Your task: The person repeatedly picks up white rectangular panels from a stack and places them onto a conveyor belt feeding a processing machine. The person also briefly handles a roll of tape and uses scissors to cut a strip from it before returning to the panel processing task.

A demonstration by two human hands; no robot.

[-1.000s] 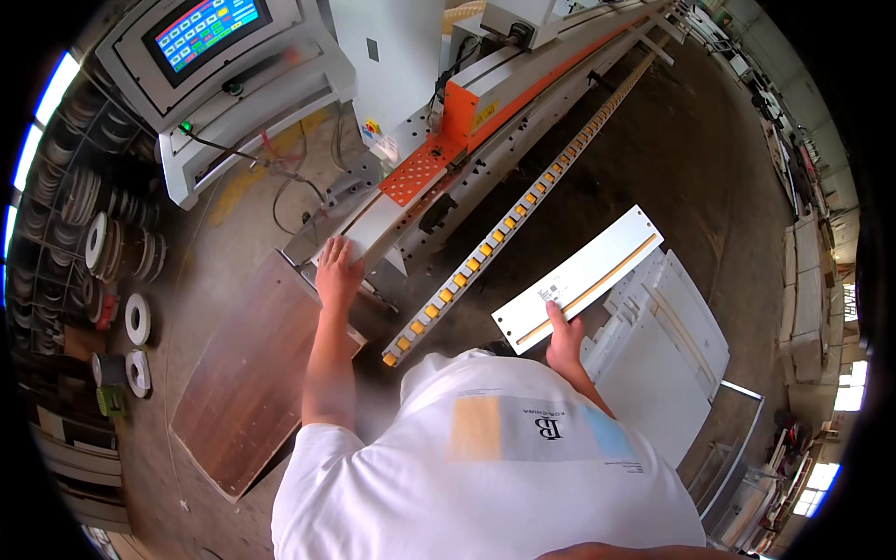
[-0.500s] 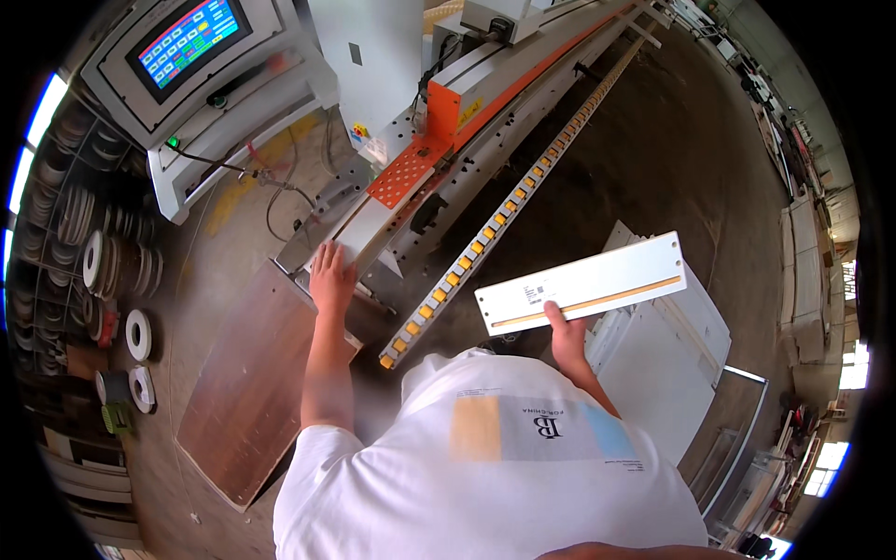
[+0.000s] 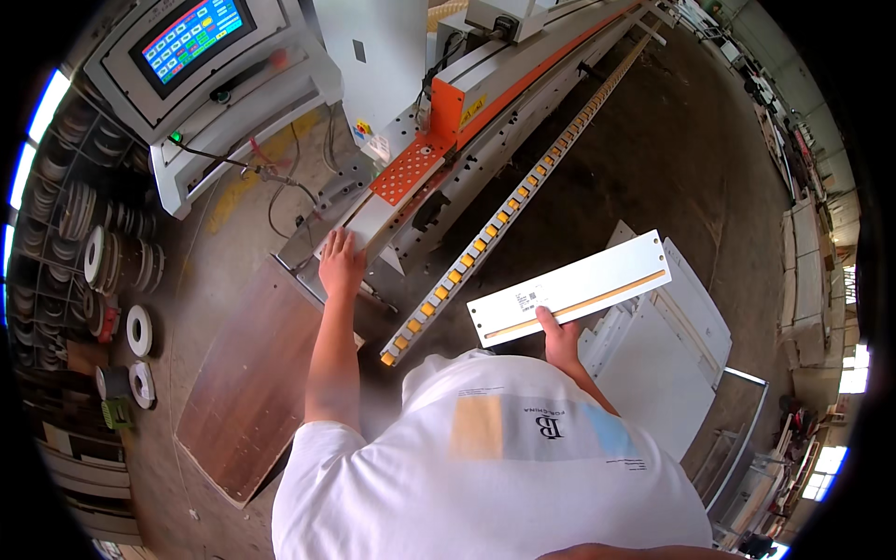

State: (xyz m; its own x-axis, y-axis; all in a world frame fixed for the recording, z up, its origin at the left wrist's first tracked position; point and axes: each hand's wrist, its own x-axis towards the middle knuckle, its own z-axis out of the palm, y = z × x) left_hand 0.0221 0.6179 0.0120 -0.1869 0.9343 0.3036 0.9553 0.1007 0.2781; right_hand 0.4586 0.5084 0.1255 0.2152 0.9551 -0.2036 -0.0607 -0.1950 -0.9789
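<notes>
Head view: one person at an edge-banding machine, seen from above.
Right hand [image 3: 561, 338]: fingers closed on the near long edge of a white panel [image 3: 569, 287], thumb on top; panel held level in the air, clear of everything.
Left hand [image 3: 342, 264]: fingers spread flat, palm down, holding nothing, pressed on a pale strip [image 3: 359, 227] at the infeed end of the machine [image 3: 485, 84].
Panel: long, narrow, with a wood-coloured band along one long side; it hangs above a stack of white boards [image 3: 658, 359] to the person's right.
Roller rail [image 3: 509, 210]: line of yellow rollers running diagonally between the two hands.
Brown board [image 3: 250, 387]: lies low at the left, beside the left forearm.
Control screen [image 3: 191, 37]: upper left, lit.
Tape rolls [image 3: 112, 271]: racked along the far left.
Handling note: a one-handed grip at mid-length probably lets the panel tip; judged best to keep it level and square to the rail, and the flat hand clear of the feed.
</notes>
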